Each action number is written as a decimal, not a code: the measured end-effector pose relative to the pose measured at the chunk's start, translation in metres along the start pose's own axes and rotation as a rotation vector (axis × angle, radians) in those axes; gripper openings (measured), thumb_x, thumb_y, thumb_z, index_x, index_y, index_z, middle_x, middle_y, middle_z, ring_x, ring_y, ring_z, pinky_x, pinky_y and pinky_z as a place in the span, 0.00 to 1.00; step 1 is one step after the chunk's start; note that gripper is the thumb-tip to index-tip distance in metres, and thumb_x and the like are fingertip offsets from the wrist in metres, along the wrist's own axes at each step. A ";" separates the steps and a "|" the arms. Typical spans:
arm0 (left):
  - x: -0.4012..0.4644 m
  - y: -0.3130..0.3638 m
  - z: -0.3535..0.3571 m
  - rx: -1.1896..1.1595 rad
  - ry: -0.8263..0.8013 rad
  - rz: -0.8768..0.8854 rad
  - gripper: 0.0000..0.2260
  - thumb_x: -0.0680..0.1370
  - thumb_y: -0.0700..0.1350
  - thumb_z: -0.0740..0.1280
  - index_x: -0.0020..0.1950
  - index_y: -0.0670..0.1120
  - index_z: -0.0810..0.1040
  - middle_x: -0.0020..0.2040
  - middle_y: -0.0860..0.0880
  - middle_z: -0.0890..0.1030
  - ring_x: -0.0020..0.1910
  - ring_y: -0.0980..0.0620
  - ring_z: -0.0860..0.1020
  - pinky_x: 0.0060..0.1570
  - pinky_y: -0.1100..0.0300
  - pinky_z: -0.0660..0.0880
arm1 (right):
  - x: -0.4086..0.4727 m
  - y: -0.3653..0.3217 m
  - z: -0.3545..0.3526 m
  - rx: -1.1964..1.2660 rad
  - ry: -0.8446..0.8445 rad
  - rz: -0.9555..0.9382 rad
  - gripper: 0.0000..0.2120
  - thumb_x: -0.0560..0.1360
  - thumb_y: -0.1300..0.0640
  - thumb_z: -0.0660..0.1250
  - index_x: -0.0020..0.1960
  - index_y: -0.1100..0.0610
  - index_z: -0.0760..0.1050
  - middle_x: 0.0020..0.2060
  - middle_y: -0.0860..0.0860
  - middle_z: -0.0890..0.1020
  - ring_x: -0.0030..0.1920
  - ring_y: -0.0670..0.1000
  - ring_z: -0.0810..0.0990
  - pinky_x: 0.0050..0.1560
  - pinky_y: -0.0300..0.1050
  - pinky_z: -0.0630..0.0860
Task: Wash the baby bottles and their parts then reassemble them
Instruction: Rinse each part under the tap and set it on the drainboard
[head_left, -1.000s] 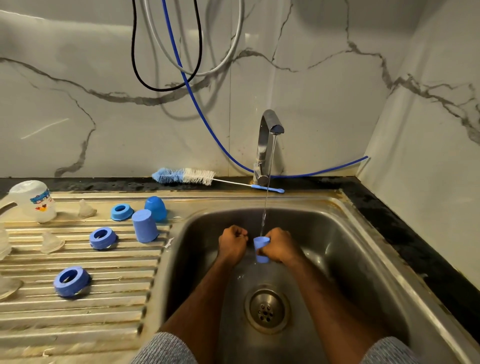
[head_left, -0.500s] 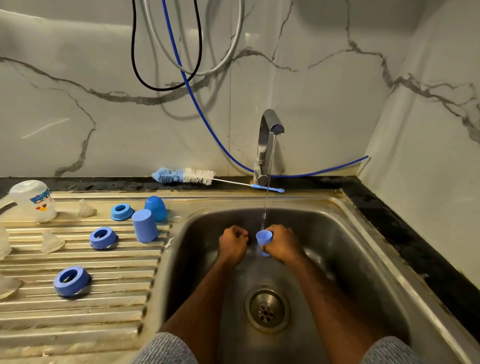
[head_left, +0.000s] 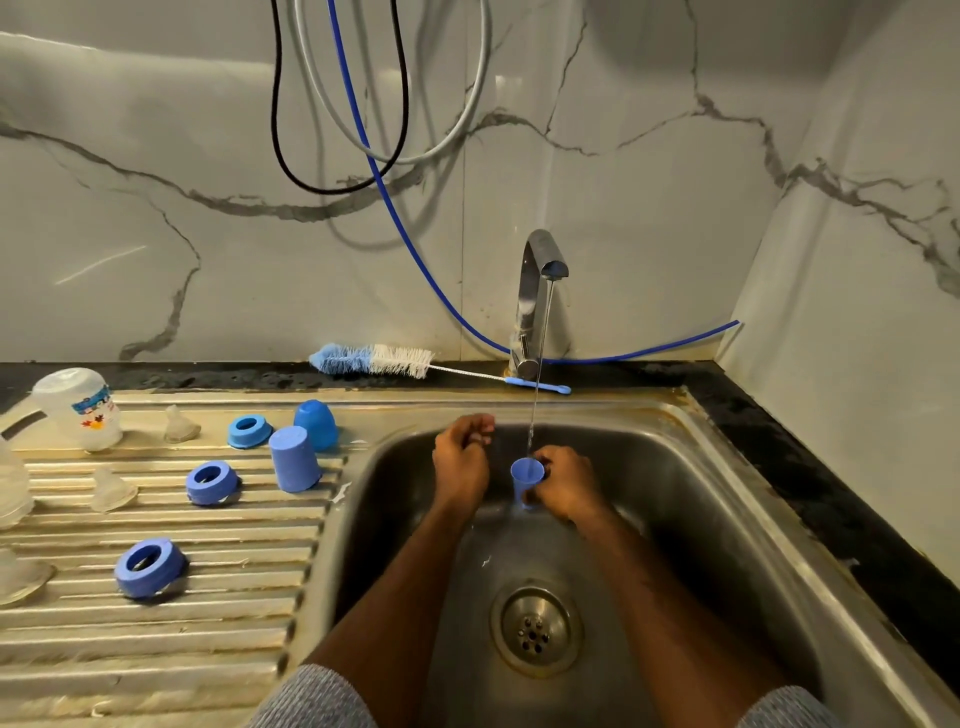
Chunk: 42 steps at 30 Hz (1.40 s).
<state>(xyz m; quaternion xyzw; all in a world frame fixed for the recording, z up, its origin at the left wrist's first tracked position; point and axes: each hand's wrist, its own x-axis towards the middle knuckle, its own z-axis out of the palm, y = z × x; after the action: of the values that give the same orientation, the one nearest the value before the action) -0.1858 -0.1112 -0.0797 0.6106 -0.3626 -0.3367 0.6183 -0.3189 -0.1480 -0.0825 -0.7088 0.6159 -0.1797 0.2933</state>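
Note:
My right hand grips a small blue bottle cap mouth up inside the sink, right under the thin stream from the tap. My left hand is a loose fist just left of the cap, apart from it, with nothing visible in it. On the drainboard lie three blue collar rings, two more blue caps upside down, clear teats and a clear bottle turned mouth down.
A blue and white bottle brush lies on the dark ledge behind the sink. The drain sits in the basin below my hands. Hoses hang on the marble wall. More clear parts show at the left edge.
The cap has turned mouth up under the stream and water fills it. My left hand has moved up and left, away from the cap.

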 end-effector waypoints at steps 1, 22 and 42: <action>0.002 0.011 0.000 -0.042 -0.025 0.029 0.16 0.82 0.32 0.58 0.62 0.44 0.81 0.60 0.45 0.82 0.60 0.46 0.80 0.61 0.50 0.79 | 0.001 0.000 -0.003 0.006 0.007 -0.006 0.22 0.67 0.60 0.80 0.59 0.53 0.79 0.55 0.51 0.84 0.55 0.52 0.81 0.59 0.49 0.78; 0.038 0.090 0.010 0.722 -0.421 0.330 0.28 0.80 0.30 0.58 0.81 0.44 0.61 0.75 0.38 0.71 0.74 0.41 0.70 0.71 0.55 0.66 | -0.009 -0.010 -0.009 0.052 0.050 -0.127 0.27 0.70 0.53 0.78 0.65 0.55 0.72 0.60 0.52 0.78 0.60 0.55 0.78 0.60 0.48 0.74; -0.079 0.144 -0.258 0.917 -0.057 0.291 0.05 0.76 0.37 0.69 0.43 0.38 0.84 0.40 0.41 0.85 0.38 0.47 0.81 0.44 0.54 0.77 | -0.131 -0.164 0.033 0.198 -0.081 -0.640 0.21 0.60 0.61 0.80 0.48 0.49 0.76 0.44 0.47 0.82 0.44 0.49 0.79 0.42 0.37 0.74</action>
<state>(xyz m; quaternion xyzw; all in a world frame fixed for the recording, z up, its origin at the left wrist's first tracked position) -0.0082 0.0921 0.0635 0.7538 -0.5722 -0.0687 0.3157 -0.1960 -0.0020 0.0112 -0.8408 0.3293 -0.2934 0.3138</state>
